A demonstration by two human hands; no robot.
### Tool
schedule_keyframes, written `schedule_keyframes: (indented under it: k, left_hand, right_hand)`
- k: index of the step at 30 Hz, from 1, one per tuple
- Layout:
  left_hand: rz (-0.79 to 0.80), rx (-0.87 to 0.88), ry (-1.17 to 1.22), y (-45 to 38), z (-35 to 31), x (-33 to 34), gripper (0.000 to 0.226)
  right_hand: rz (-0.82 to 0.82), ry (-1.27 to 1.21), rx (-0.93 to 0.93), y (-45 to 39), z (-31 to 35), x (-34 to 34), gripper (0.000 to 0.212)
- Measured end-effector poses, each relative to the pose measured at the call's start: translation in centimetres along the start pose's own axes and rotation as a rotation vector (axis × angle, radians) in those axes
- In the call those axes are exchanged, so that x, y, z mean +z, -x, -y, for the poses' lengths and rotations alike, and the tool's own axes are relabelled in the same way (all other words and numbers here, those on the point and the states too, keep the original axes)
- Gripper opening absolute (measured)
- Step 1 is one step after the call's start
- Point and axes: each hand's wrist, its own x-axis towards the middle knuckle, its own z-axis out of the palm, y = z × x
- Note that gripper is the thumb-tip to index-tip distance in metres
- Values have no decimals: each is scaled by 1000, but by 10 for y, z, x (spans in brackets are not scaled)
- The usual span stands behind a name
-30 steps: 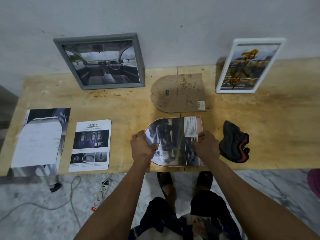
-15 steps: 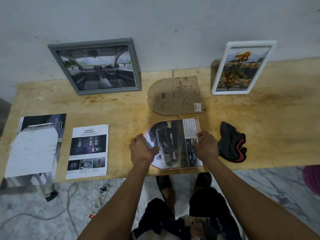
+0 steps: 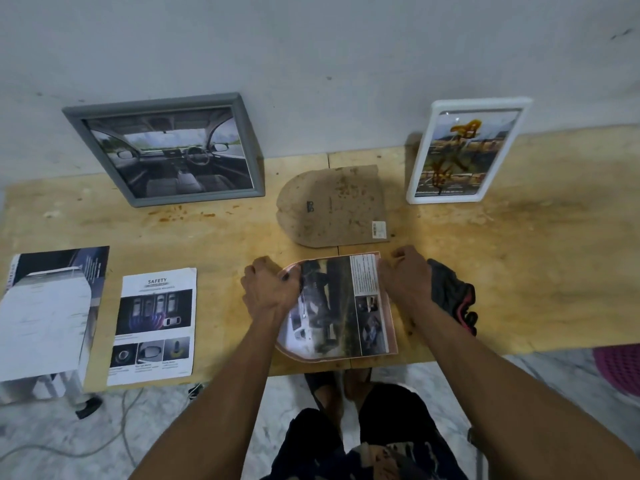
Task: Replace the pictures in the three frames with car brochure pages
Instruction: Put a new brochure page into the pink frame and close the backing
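Observation:
A car brochure page (image 3: 341, 306), cut with an arched left end, lies on a pink arched frame (image 3: 392, 329) flat at the table's front edge. My left hand (image 3: 268, 292) grips the page's arched left edge. My right hand (image 3: 405, 275) pinches its upper right corner. The frame's brown arched backing board (image 3: 332, 206) lies just behind. A grey frame (image 3: 156, 102) with a car-interior picture leans on the wall at back left. A white frame (image 3: 420, 161) with a flower picture leans at back right.
On the wooden table (image 3: 536, 271) a "SAFETY" brochure page (image 3: 154, 323) and a larger brochure sheet (image 3: 48, 313) lie at front left. A dark cloth with red trim (image 3: 450, 296) sits beside my right hand. A pink basket (image 3: 620, 368) and cables are on the floor.
My right hand slid up the page's right edge to its upper corner. My left hand shifted slightly up along the arched edge. The view moved closer.

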Motion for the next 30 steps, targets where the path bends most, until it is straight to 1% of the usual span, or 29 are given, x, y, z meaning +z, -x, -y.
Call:
schedule_keyframes:
  k: [4, 6, 8, 11, 14, 16, 20, 23, 25, 27, 30]
  left_hand:
    - [50, 6, 114, -40, -38, -2, 75]
    - [57, -26, 154, -58, -55, -2, 69]
    - [55, -73, 200, -73, -67, -1, 68]
    - [86, -119, 177, -93, -79, 3, 64]
    - [122, -177, 155, -104, -85, 8, 79]
    - [130, -179, 143, -106, -86, 10, 78]
    - [136, -239, 259, -112, -88, 12, 71]
    - [122, -297, 375, -114, -87, 10, 67]
    - [64, -284, 431, -113, -89, 3, 60]
    - [28, -269, 476, -108, -92, -7, 56]
    - [7, -245, 495, -95, -94, -29, 43]
  right_hand:
    - [-8, -47, -3, -41, 18, -4, 36]
    - [-5, -72, -4, -59, 24, -3, 43]
    - [34, -95, -11, -73, 29, -1, 51]
    - [69, -86, -15, -89, 34, 5, 57]
    - [59, -18, -22, -95, 36, 7, 54]
    - [66, -49, -18, -95, 37, 8, 50]
    - [71, -63, -9, -97, 41, 8, 43]
    - [77, -156, 83, -99, 46, 2, 46]
    - [78, -203, 130, -98, 52, -4, 50]
    - [93, -232, 139, -92, 60, -9, 50]
    - [96, -274, 120, -77, 74, -16, 40]
